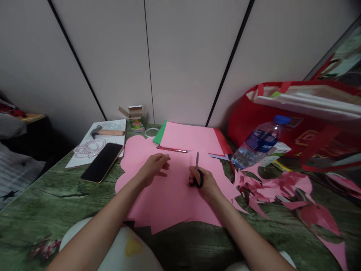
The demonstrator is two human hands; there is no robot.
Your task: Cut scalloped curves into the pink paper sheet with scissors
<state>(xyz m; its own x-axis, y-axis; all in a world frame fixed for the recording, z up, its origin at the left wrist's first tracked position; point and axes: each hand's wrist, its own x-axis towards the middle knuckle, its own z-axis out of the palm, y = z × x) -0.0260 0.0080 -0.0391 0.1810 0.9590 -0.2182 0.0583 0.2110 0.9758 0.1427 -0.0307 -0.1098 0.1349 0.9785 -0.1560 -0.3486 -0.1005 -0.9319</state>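
My right hand (pixel 207 182) is wrapped round the black handles of a pair of scissors (pixel 197 161), whose blades point away from me and look closed. The scissors are above large sheets of pink paper (pixel 180 203) spread over the table in front of me. To the left, my left hand (pixel 154 167) hovers over the same paper, fingers loosely bent and apart, with nothing visible in them. Along the left side the pink paper has rounded, scalloped edges. Just beyond both hands lies a thin red strip (pixel 172 149), its kind unclear.
Pink offcuts (pixel 276 188) and a water bottle (pixel 256 145) lie right, before a red bag (pixel 245 109). A stack of coloured paper (pixel 191 137) is at the back. Left are a phone (pixel 103 162), a hammer (pixel 109 132), clear beaded loops (pixel 89 148) and a small box (pixel 137 119).
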